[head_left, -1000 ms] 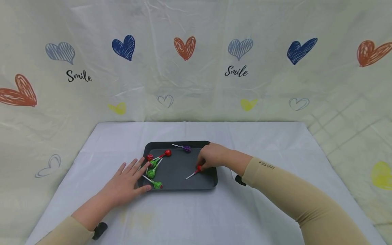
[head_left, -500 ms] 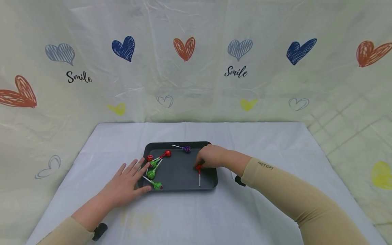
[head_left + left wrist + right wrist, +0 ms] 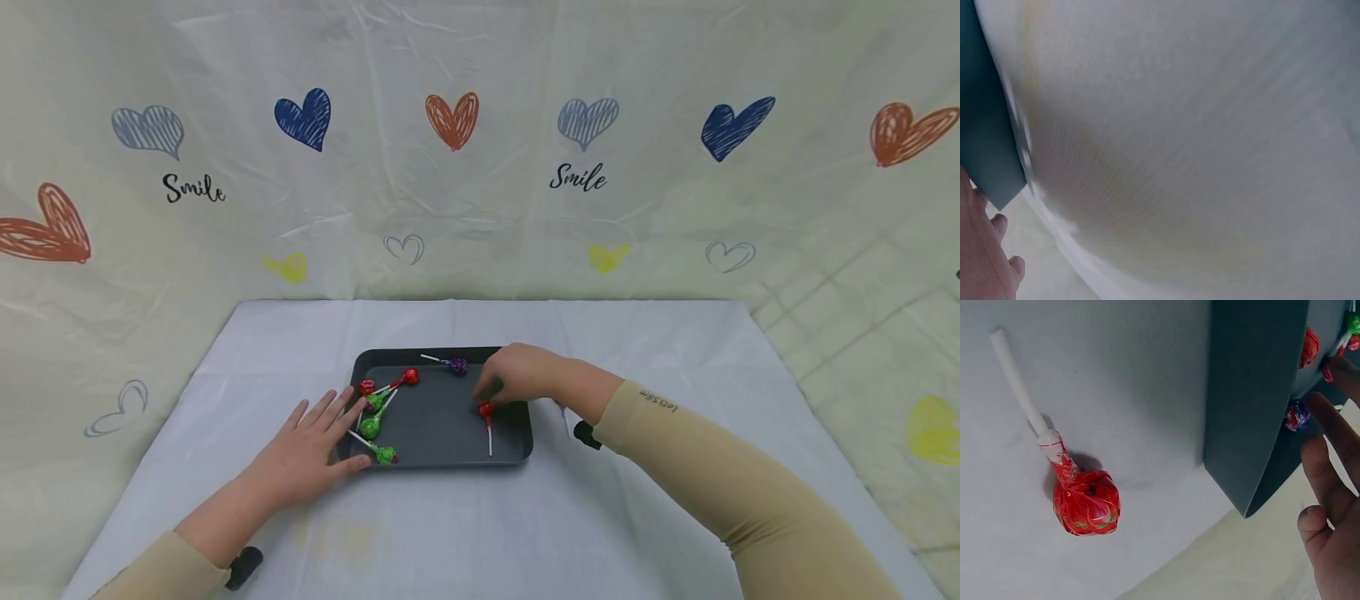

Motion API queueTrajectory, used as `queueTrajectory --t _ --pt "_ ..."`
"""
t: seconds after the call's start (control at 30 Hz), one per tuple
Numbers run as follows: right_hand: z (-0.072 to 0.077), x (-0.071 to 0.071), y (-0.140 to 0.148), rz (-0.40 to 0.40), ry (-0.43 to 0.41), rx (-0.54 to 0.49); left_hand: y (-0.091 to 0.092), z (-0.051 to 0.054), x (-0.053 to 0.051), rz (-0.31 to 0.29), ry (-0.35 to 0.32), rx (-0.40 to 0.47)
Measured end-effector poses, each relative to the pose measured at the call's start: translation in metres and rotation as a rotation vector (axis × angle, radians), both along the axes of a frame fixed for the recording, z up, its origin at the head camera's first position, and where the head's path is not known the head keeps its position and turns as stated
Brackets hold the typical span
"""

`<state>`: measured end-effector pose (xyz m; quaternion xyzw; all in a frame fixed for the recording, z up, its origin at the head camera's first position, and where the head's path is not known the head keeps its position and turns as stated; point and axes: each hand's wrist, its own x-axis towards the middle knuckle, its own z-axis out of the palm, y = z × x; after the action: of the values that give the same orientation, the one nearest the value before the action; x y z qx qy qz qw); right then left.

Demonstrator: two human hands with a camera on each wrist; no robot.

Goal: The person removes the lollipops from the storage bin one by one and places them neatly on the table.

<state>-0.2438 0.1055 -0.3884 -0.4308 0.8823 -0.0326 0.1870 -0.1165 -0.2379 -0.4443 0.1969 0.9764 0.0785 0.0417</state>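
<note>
A dark grey tray (image 3: 442, 437) lies on the table with several wrapped lollipops in it. My left hand (image 3: 311, 446) rests with spread fingers over the tray's left rim, beside a green lollipop (image 3: 386, 455), another green lollipop (image 3: 370, 427) and a red lollipop (image 3: 367, 387). Over the tray's right part hovers my right hand (image 3: 521, 373), its fingers loosely bent. Just below them lies a single red lollipop (image 3: 486, 410), stick toward me. In the right wrist view those fingers (image 3: 1329, 462) are apart and hold nothing. A purple lollipop (image 3: 457, 366) lies near the far rim.
Outside the tray, right of it, another red lollipop (image 3: 1088, 506) lies on the white tablecloth (image 3: 637, 517), mostly behind my right wrist in the head view. A heart-printed sheet (image 3: 495, 192) hangs behind the table.
My right hand turned the red lollipop until its stick pointed toward me, then let it go and lifted slightly. The left hand has stayed put.
</note>
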Motion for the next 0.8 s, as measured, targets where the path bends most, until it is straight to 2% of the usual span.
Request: queueTrajectory --t 0.33,0.53,0.8 --pt "-0.006 0.004 -0.003 -0.049 -0.014 0.038 0.0 -0.002 -0.001 0.003 -0.004 0.003" --pt "-0.015 0.004 -0.005 -0.036 0.023 0.05 -0.001 -0.002 -0.001 0.003 -0.007 0.001" --pt "-0.017 0.005 -0.007 -0.016 0.039 0.051 -0.001 -0.003 -0.002 0.004 0.0 0.005"
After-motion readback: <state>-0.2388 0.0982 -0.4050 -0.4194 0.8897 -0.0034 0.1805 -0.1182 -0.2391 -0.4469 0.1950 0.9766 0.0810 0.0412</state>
